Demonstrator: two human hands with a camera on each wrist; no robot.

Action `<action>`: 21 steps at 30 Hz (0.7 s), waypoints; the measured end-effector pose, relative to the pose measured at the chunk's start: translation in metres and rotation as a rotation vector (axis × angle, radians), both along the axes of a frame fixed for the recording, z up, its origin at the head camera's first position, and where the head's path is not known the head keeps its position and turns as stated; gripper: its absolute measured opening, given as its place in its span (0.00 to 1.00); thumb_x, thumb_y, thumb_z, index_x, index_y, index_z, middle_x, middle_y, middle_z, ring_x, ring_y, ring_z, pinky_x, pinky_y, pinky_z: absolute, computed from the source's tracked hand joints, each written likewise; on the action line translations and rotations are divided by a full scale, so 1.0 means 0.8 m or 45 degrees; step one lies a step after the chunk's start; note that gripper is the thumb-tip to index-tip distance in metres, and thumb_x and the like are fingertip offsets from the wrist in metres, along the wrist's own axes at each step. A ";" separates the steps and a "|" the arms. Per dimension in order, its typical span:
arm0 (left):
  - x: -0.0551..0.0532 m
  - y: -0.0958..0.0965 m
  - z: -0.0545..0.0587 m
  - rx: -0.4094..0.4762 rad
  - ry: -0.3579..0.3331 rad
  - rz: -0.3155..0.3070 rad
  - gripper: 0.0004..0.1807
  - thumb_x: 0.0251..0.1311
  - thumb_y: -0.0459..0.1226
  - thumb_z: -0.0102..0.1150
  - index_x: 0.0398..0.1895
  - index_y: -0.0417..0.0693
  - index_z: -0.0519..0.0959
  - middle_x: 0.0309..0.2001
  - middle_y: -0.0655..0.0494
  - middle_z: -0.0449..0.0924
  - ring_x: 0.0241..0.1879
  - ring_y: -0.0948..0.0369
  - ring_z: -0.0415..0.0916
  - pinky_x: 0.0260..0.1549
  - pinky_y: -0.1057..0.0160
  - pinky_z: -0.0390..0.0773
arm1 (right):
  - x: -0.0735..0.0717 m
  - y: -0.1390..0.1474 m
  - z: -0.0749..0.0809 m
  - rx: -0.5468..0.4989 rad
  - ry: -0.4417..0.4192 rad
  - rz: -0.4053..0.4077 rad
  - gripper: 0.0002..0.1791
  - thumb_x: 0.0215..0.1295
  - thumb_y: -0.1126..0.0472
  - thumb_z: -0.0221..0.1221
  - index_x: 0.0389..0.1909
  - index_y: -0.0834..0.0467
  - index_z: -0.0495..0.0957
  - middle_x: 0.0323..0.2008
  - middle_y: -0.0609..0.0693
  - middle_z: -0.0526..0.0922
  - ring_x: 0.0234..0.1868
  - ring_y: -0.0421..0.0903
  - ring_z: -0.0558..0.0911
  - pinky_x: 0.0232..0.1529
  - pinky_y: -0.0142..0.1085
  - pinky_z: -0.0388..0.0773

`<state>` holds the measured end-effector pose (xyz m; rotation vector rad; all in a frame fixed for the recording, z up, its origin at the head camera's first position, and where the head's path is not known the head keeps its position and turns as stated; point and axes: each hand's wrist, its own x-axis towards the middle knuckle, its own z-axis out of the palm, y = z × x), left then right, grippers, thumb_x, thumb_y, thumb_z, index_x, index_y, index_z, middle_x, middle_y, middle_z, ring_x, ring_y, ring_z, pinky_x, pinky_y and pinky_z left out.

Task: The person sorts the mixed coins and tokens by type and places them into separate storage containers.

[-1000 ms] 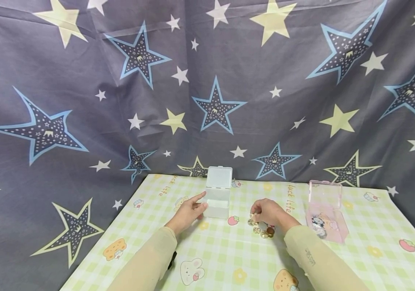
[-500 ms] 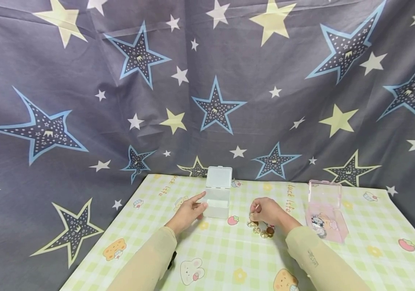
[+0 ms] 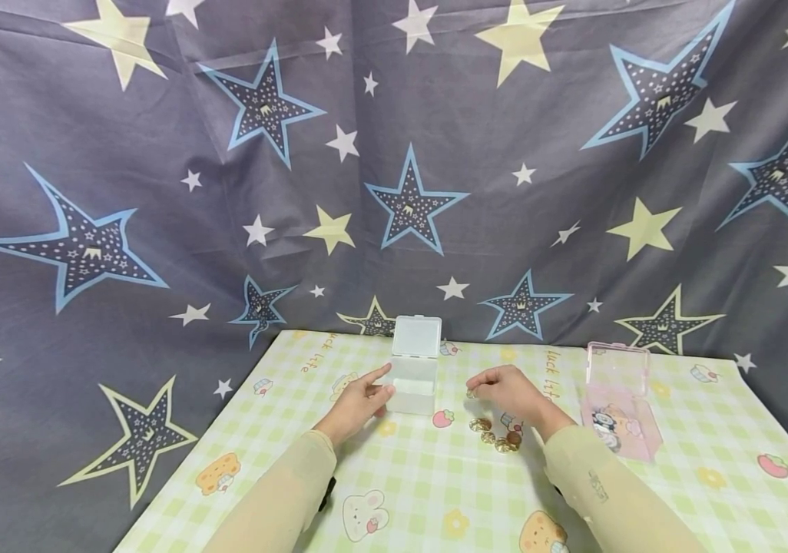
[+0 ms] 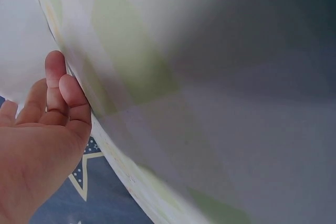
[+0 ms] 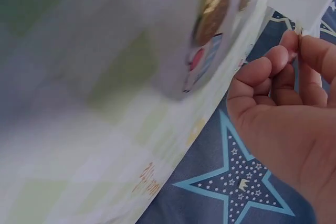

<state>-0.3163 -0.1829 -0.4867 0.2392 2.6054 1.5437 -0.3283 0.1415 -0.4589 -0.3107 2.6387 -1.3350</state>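
left hand (image 3: 361,401) relaxed, fingers touching clear open box (image 3: 414,376) mid-table, toward far edge | right hand (image 3: 507,389) pinches small gold coin (image 3: 471,394), raised above coin pile (image 3: 494,435) | pink box (image 3: 620,411) near right edge

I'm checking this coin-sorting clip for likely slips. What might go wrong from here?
The right hand pinches one small coin only at its fingertips, in the air between the coin pile and the clear box; it could drop and roll. The left hand merely rests against the box, so a knock might shift it. The upright lid could fall shut.
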 end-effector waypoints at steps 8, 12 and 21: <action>0.000 0.001 0.000 -0.010 0.000 0.006 0.33 0.80 0.49 0.57 0.84 0.60 0.63 0.61 0.45 0.88 0.42 0.56 0.87 0.50 0.56 0.82 | -0.002 -0.018 0.011 -0.166 -0.018 0.017 0.14 0.79 0.58 0.59 0.56 0.56 0.88 0.60 0.53 0.88 0.63 0.53 0.85 0.68 0.54 0.78; 0.002 0.001 0.001 -0.010 0.003 0.011 0.33 0.81 0.48 0.57 0.85 0.60 0.63 0.61 0.45 0.88 0.42 0.55 0.87 0.50 0.55 0.82 | -0.002 -0.030 0.013 -0.209 -0.031 0.023 0.13 0.79 0.58 0.60 0.55 0.54 0.89 0.58 0.53 0.89 0.62 0.52 0.85 0.68 0.55 0.78; 0.004 0.002 0.004 -0.002 -0.002 0.009 0.33 0.81 0.47 0.56 0.85 0.59 0.63 0.61 0.45 0.88 0.41 0.54 0.86 0.48 0.55 0.81 | -0.002 -0.051 0.015 -0.239 -0.033 0.033 0.14 0.78 0.58 0.61 0.57 0.57 0.88 0.57 0.51 0.90 0.59 0.48 0.85 0.65 0.51 0.79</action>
